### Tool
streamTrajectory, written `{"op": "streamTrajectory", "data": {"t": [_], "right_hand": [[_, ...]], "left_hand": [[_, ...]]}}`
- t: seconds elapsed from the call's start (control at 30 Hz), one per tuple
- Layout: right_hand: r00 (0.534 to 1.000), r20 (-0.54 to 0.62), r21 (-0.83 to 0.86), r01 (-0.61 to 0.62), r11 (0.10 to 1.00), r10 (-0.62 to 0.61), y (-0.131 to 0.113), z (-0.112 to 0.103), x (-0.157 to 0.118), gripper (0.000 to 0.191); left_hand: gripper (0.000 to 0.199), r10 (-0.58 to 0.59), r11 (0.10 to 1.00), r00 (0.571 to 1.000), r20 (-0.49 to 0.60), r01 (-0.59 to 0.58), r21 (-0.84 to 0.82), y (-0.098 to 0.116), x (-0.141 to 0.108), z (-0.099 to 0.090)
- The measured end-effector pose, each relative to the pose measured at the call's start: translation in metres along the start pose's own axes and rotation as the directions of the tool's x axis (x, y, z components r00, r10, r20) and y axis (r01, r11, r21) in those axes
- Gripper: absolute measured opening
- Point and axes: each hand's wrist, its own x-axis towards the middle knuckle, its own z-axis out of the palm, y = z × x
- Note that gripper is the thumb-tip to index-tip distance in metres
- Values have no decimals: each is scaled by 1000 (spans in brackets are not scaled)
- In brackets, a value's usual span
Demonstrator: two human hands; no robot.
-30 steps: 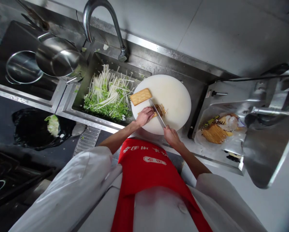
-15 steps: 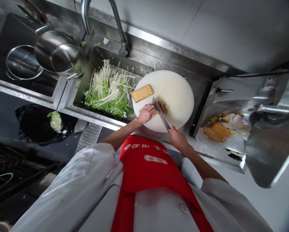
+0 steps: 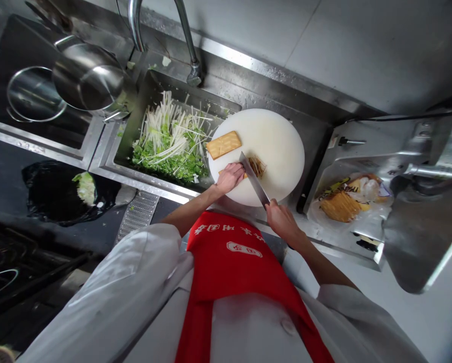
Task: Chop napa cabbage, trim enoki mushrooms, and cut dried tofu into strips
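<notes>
My right hand [image 3: 281,218] is wrapped round the handle of a kitchen knife [image 3: 257,182], whose blade slants up and left across a round white cutting board [image 3: 281,141]. My left hand [image 3: 230,178], its fingers curled, presses a piece of dried tofu [image 3: 221,173] against the board beside the blade. Most of that piece is hidden under the hand. Thin brown tofu strips [image 3: 257,165] lie in a small heap just right of the blade. A whole golden-brown slab of dried tofu [image 3: 223,145] rests flat near the board's left edge, above my left hand.
The board lies over a steel sink [image 3: 226,106]. Cut greens with pale stalks [image 3: 173,138] fill the sink's left part, under a faucet [image 3: 194,73]. Steel pots [image 3: 88,75] stand far left. A black bag [image 3: 48,194] lies below them. On the right, a plastic bag holds more tofu [image 3: 340,205].
The knife and my right hand have shifted very slightly right and down. The strips beside the blade look a little more spread. My left hand stays on the tofu piece.
</notes>
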Motion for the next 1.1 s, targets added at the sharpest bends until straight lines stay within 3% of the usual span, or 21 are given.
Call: {"op": "streamTrajectory", "data": {"t": [0.23, 0.4, 0.53, 0.8, 0.97, 1.1], "right_hand": [[1000, -29, 44, -10, 999, 11, -14, 9, 44, 34], [999, -31, 7, -14, 1000, 14, -2, -7, 12, 34], [1000, 2, 12, 3, 1000, -3, 0, -8, -3, 32], [1000, -18, 83, -13, 996, 15, -23, 12, 48, 33], [999, -45, 56, -14, 998, 17, -12, -3, 23, 32], [1000, 0, 52, -15, 999, 15, -7, -8, -3, 31]], "left_hand": [[32, -2, 999, 1000, -21, 2, -33, -2, -3, 0], [29, -2, 999, 999, -39, 0, -45, -3, -3, 2], [27, 4, 999, 999, -50, -6, -39, -3, -2, 5], [30, -3, 998, 999, -44, 1, -55, -2, -8, -5], [31, -9, 1000, 999, -32, 8, -15, 0, -10, -8], [29, -8, 1000, 1000, -8, 8, -1, 0, -8, -6]]}}
